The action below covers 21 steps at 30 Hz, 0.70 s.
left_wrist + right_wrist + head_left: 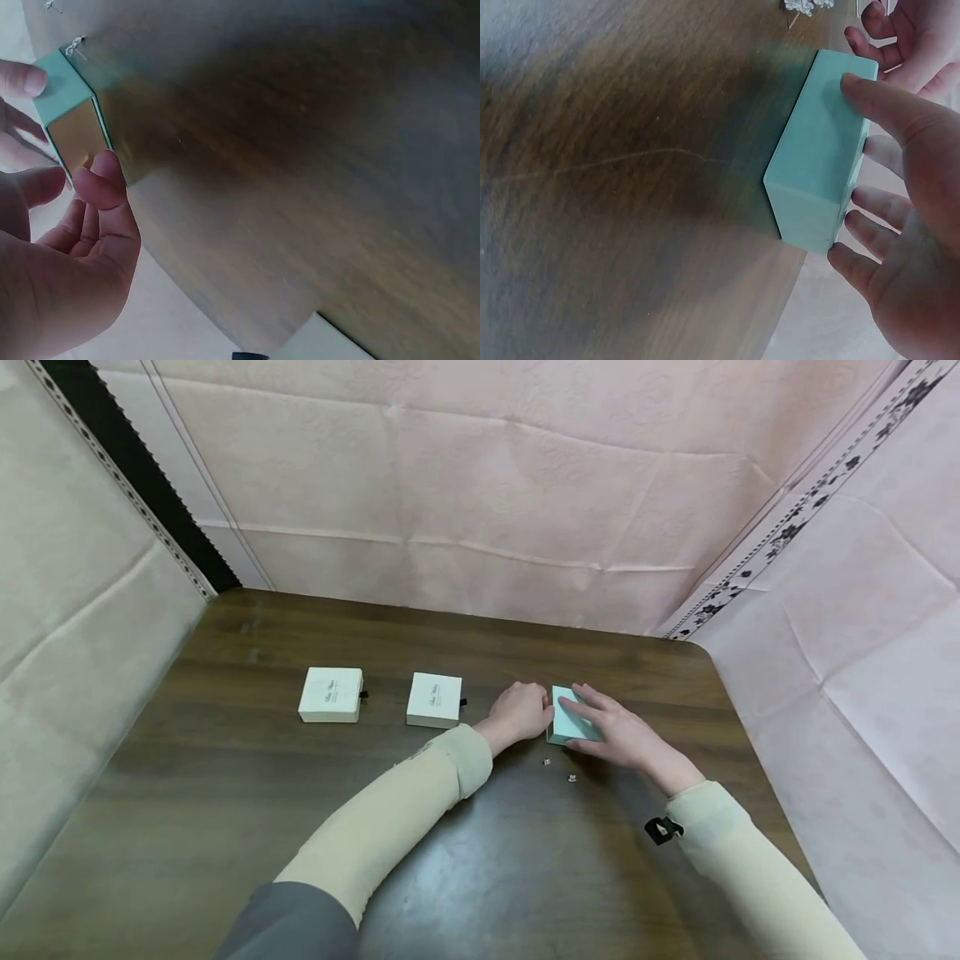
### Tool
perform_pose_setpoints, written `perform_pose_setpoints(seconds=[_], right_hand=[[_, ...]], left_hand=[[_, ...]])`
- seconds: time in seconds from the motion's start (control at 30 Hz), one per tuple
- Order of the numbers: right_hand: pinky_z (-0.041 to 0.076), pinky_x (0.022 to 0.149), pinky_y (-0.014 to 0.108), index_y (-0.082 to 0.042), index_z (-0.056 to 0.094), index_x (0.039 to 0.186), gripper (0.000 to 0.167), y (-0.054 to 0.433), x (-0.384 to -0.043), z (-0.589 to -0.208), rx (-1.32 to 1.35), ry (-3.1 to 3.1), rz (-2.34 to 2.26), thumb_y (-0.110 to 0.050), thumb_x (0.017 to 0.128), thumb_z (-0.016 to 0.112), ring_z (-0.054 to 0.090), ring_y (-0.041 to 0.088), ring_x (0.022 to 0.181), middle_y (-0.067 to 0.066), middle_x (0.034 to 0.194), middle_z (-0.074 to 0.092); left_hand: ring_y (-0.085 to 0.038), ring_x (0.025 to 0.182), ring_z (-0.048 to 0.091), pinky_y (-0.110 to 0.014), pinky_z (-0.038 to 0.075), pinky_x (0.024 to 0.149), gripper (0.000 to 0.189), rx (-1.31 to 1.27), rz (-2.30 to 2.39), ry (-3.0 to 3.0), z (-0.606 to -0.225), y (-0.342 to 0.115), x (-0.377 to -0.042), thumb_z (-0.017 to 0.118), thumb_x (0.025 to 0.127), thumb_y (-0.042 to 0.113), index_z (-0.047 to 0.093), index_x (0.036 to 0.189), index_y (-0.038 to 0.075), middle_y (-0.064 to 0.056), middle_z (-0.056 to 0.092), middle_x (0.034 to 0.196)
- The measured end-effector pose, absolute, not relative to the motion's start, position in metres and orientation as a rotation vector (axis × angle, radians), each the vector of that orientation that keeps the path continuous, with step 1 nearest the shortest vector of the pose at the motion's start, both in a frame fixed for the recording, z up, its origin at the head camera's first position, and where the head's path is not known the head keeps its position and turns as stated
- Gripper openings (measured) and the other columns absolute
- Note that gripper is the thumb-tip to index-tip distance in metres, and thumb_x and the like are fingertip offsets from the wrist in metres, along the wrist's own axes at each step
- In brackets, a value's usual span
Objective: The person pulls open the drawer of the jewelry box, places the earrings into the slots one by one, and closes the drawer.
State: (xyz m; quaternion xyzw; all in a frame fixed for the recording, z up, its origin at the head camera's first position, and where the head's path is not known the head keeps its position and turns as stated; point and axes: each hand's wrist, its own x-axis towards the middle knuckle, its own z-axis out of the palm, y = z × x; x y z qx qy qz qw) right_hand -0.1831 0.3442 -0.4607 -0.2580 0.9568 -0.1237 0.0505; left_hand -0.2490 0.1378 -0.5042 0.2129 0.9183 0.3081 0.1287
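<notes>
A small teal box sits on the table in front of both hands. My right hand holds it, thumb along the near side and fingers spread over the top and far side. At the box's left end, my left hand pinches with thumb and forefinger at a small tan tab on the brown end face. The fingertips partly hide that tab. Just nearer than the box lie two small sparkly stud earrings, one earring to the left and the other earring to the right.
Two white boxes with dark lettering stand to the left: one white box farther out, another white box near my left forearm. Each has a black tab on its right side. Pale cloth hangs around the wooden table.
</notes>
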Motion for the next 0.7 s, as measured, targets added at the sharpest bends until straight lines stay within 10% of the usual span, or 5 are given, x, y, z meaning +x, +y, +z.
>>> perform_pose_setpoints(seconds=[0.47,0.7], right_hand=[[0.052,0.107,0.061,-0.008,0.056,0.156,0.070,0.338,-0.183,-0.461,-0.838,2.968,-0.377,-0.029,0.095,0.083,0.045,0.045,0.149,0.024,0.165,0.044],[0.051,0.108,0.061,-0.007,0.055,0.156,0.071,0.339,-0.183,-0.462,-0.830,2.978,-0.348,-0.027,0.094,0.085,0.046,0.045,0.149,0.024,0.165,0.043]], left_hand=[[-0.014,0.048,0.046,-0.031,0.042,0.049,0.046,0.546,0.839,2.648,-0.536,0.147,-0.270,0.062,0.106,0.031,0.058,0.062,0.019,0.004,0.048,0.053],[-0.016,0.070,0.062,-0.033,0.055,0.067,0.028,0.602,0.762,2.674,-0.524,0.149,-0.263,0.057,0.109,0.022,0.072,0.086,0.014,-0.001,0.067,0.077]])
